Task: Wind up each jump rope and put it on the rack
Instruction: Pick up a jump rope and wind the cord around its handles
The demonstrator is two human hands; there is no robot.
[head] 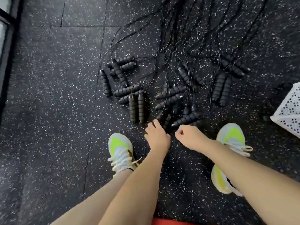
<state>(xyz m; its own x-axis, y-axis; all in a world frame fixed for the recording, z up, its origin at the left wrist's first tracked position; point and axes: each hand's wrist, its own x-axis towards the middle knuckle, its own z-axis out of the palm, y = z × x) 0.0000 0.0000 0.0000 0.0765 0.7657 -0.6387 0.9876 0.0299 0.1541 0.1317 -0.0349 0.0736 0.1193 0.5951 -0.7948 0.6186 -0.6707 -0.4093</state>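
The speckled black rubber floor [48, 95] fills nearly the whole view, and on it lies the work: a heap of jump ropes [162, 88], all still loose, none wound. No rack is plainly in view, so by my judgement the task is at its very start, at the picking up of the first rope.

The heap is a scatter of black ribbed handles, lying mostly in pairs and crossing one another at all angles. Their thin black cords [170, 38] run away toward the top of the view in a tangle, many crossing. Which cord belongs to which handle cannot be told from here.

The person bends over them, feet in white and yellow-green shoes [120, 148] planted either side of the arms. A white perforated basket [289, 111] stands at the right edge, well apart from the hands.

The left hand [156, 137] reaches to the nearest handle [159, 116] at the near edge of the heap; its fingers [155, 123] are curled about the handle's near end, seemingly taking hold, though how firm the grip is I cannot tell. The right hand [188, 135] hovers just beside it above the floor, loosely fisted, with thumb and forefinger pressed together; whether a cord is pinched there is too fine to see.

The next move likely calls for lifting that handle, finding its mate, and drawing the cord free of the others before winding, since a hasty pull could drag neighbouring ropes along.
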